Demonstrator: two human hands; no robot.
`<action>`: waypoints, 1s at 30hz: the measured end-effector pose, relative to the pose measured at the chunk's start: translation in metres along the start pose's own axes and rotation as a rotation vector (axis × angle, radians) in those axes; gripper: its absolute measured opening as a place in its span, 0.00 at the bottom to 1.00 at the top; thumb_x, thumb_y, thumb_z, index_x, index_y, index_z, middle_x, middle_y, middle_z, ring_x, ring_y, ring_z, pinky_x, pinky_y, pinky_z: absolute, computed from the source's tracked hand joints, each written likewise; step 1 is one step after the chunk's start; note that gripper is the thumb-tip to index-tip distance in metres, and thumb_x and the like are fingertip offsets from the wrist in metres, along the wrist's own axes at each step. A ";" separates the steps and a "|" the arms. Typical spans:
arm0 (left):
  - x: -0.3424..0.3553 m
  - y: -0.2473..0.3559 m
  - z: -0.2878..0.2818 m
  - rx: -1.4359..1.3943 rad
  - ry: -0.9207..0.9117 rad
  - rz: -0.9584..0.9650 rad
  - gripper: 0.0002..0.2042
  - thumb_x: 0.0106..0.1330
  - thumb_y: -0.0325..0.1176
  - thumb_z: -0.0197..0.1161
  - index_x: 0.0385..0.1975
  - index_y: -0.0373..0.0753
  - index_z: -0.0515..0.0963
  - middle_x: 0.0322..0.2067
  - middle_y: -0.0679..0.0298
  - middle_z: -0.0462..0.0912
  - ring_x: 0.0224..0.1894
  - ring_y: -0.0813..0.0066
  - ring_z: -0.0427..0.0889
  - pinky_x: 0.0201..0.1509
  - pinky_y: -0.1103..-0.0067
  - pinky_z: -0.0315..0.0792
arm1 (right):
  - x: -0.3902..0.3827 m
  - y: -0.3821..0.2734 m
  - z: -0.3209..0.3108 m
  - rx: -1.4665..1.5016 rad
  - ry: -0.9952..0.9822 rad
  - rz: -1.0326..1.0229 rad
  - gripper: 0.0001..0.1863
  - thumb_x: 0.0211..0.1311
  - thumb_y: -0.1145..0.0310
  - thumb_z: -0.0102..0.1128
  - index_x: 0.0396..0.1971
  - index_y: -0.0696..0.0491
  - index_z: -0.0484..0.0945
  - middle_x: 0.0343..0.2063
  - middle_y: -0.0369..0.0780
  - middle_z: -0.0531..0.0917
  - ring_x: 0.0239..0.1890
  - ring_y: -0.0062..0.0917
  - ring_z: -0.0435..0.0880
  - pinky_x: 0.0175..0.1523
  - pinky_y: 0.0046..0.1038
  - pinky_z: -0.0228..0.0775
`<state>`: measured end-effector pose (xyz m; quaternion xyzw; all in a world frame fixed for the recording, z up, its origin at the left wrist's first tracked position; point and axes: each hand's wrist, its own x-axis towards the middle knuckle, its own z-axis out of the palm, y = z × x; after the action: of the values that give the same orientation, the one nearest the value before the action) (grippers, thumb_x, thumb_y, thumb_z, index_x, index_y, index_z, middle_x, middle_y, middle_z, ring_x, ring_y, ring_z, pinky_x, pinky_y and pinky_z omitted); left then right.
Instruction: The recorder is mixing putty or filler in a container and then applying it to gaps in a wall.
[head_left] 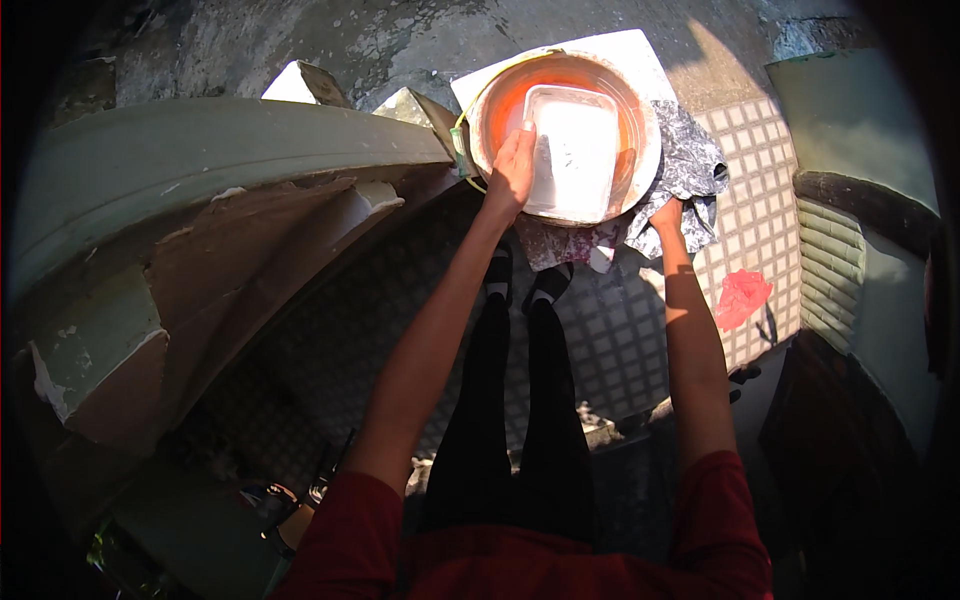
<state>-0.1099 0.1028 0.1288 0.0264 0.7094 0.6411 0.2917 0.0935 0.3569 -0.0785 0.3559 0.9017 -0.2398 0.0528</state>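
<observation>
A white rectangular plastic container (573, 150) is tilted over a round basin (645, 130) with an orange inside. My left hand (513, 172) grips the container by its left edge, fingers partly hidden behind it. To the right of the basin, my right hand (668, 213) is closed on a grey-and-white patterned cloth (690, 160), which covers most of the fingers. The cloth hangs beside the basin's rim. Under the basin lies a white board or slab (632, 50), its corners showing.
A pale green curved wall (250, 135) with broken edges runs along the left. Grid-patterned tiles (740, 150) cover the ground, with a red plastic bag (743, 298) lying on them at the right. A thin yellow-green cord or handle (460, 118) curves by the basin's left side.
</observation>
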 end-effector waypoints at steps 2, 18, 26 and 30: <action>0.001 0.002 0.008 -0.015 -0.042 -0.006 0.25 0.76 0.52 0.43 0.43 0.31 0.74 0.33 0.62 0.75 0.40 0.77 0.71 0.49 0.79 0.67 | 0.002 0.015 -0.018 0.122 0.217 -0.009 0.38 0.53 0.58 0.61 0.61 0.63 0.65 0.64 0.57 0.64 0.68 0.50 0.57 0.72 0.36 0.47; 0.004 -0.006 0.000 0.010 0.002 -0.014 0.26 0.75 0.53 0.42 0.40 0.30 0.73 0.31 0.61 0.75 0.37 0.76 0.70 0.46 0.78 0.67 | -0.026 -0.032 -0.086 0.087 0.275 0.223 0.10 0.43 0.70 0.63 0.18 0.61 0.75 0.23 0.58 0.79 0.33 0.56 0.81 0.38 0.47 0.72; 0.002 -0.005 0.003 -0.010 -0.008 -0.040 0.24 0.75 0.51 0.44 0.39 0.32 0.74 0.29 0.66 0.72 0.36 0.79 0.69 0.45 0.80 0.66 | -0.032 -0.016 -0.093 0.178 0.197 0.294 0.09 0.45 0.70 0.67 0.28 0.57 0.82 0.27 0.50 0.84 0.33 0.44 0.84 0.40 0.39 0.74; 0.005 -0.007 0.013 -0.019 -0.015 -0.016 0.25 0.75 0.54 0.44 0.39 0.33 0.74 0.30 0.64 0.73 0.36 0.77 0.70 0.47 0.79 0.67 | -0.035 0.022 -0.105 0.406 0.149 0.435 0.13 0.48 0.72 0.70 0.37 0.57 0.85 0.29 0.39 0.87 0.29 0.24 0.84 0.37 0.29 0.75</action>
<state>-0.1058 0.1149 0.1209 0.0229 0.7011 0.6454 0.3024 0.1421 0.3987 0.0147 0.5605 0.7394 -0.3714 -0.0353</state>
